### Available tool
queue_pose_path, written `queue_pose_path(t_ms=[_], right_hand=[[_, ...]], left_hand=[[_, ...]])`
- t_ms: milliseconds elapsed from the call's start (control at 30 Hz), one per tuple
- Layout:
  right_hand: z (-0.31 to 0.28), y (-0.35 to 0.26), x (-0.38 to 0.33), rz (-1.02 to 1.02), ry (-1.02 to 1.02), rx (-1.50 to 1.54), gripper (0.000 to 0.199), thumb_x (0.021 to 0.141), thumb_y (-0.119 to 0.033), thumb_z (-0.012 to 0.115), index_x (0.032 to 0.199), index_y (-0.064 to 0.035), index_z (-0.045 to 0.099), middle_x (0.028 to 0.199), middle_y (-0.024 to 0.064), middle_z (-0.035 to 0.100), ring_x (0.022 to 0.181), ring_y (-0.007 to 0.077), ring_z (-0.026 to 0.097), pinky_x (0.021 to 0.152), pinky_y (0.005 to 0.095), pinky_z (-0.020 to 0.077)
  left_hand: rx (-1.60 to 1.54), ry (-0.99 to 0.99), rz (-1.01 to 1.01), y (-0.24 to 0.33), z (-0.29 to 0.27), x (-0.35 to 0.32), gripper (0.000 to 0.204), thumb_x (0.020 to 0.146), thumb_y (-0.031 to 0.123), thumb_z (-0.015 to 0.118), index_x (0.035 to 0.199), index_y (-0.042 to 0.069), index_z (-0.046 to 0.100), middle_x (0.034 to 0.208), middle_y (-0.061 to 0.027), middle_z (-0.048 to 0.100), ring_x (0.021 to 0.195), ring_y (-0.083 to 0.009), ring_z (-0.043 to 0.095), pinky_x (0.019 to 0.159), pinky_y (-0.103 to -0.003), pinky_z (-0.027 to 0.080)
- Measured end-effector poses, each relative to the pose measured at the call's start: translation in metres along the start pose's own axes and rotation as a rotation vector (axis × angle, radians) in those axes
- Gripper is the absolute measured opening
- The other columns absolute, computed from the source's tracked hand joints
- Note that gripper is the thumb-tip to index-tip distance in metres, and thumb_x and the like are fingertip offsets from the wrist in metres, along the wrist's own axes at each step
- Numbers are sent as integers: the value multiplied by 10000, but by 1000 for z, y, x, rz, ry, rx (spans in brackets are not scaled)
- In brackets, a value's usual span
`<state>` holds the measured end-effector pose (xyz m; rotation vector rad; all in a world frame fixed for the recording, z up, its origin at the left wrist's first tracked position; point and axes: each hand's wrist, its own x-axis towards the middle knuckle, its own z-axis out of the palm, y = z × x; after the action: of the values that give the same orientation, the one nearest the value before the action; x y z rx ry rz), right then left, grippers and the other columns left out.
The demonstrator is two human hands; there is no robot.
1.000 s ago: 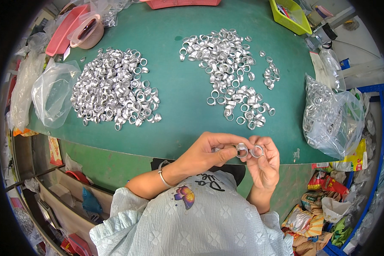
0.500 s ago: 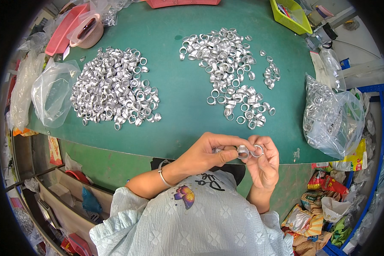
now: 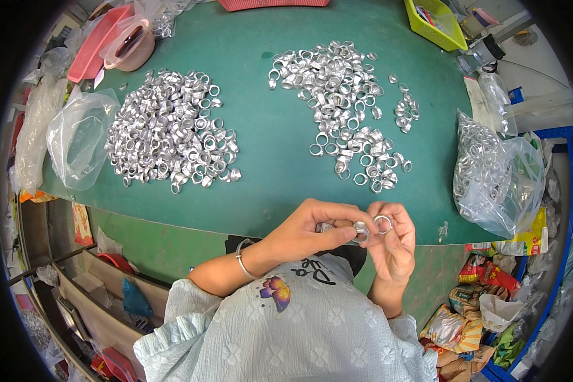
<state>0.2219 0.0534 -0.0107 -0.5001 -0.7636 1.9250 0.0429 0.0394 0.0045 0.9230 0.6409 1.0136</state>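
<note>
Just in front of the table's near edge, my left hand [image 3: 315, 226] pinches a silver metal ring [image 3: 361, 236] between thumb and fingertips. More rings [image 3: 325, 226] show inside its curled fingers. Beside it, my right hand [image 3: 393, 248] holds another silver ring [image 3: 383, 224] upright between thumb and forefinger, its round opening facing me. The two pinched rings are very close together; whether they touch I cannot tell. Beyond my hands a big heap of rings [image 3: 169, 130] lies on the left of the green table [image 3: 261, 172], and a looser spread of rings [image 3: 337, 79] on the right.
A plastic bag full of rings [image 3: 481, 159] rests at the right edge, near a small ring cluster [image 3: 406, 111]. At the left lie clear bags [image 3: 76, 149], a pink tray [image 3: 99, 48] and a pink bowl [image 3: 137, 54]. A yellow-green basket [image 3: 436, 28] stands at the far right.
The fingers of both hands have shifted slightly. The ring in my right hand has moved a little up and left; the left hand's pinched ring has turned slightly.
</note>
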Motion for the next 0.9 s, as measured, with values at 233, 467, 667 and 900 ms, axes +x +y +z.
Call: queue_pose_path(t_ms=[233, 467, 667, 900], right_hand=[[1, 0, 1, 13, -14, 2, 262, 854, -80, 549, 1087, 20, 480, 955, 170, 503, 802, 189, 499, 683, 317, 457], [-4, 3, 4, -35, 157, 41, 299, 876, -129, 532, 1122, 32, 479, 1030, 176, 521, 811, 178, 499, 757, 308, 428], [-1, 14, 3, -363, 257, -869, 240, 773, -8, 614, 1004, 28, 559, 1043, 161, 568, 907, 212, 513, 790, 308, 424], [-10, -10, 12, -397, 140, -1281, 267, 692, 11, 652, 956, 14, 612, 1025, 101, 614, 953, 244, 541, 848, 353, 423]], left_hand=[[-74, 22, -123, -2, -2, -2, 320, 853, 284, 538, 975, 2, 625, 766, -37, 580, 514, -29, 322, 464, -192, 252], [-572, 47, -212, -9, -12, 1, 241, 850, 119, 417, 987, -29, 550, 810, -87, 565, 551, -68, 444, 448, -199, 320], [-536, 188, -237, -29, -5, 9, 317, 928, 223, 413, 1031, -54, 528, 949, -135, 584, 869, -201, 601, 677, -308, 527], [-634, 261, -304, -45, -10, 9, 220, 895, 115, 460, 993, -52, 565, 950, -132, 595, 940, -246, 608, 747, -323, 542]])
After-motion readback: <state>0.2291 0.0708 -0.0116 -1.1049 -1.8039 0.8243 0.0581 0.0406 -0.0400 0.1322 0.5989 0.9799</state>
